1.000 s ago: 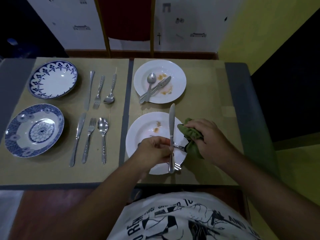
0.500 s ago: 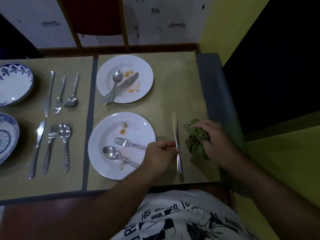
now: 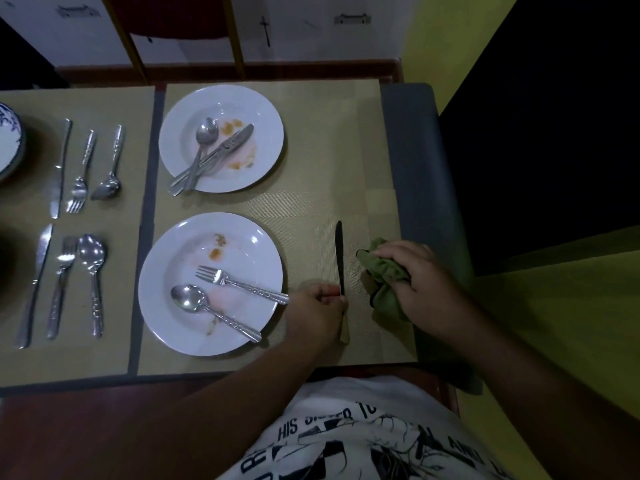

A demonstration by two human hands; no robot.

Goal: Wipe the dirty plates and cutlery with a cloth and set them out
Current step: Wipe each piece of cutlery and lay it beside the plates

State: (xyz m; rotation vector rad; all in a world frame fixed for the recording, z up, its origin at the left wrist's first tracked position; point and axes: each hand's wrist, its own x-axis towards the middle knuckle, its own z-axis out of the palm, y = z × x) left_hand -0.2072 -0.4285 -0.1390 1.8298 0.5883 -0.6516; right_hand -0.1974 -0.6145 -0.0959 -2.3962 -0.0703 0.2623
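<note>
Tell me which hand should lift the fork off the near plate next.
Probably left. The left hand, gripping the knife, lies beside the handle of the fork; the right hand holds the green cloth farther off.

A home dining area: table [image 3: 412, 150] with placemats [image 3: 311, 150], plates [image 3: 266, 109], cutlery [image 3: 60, 289], chair [image 3: 236, 36].

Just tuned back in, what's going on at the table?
A person's left hand grips the handle of a knife lying on the placemat right of the near plate. The right hand holds a green cloth beside it. A fork and spoon lie on that stained plate; the stained far plate holds its own cutlery.
</note>
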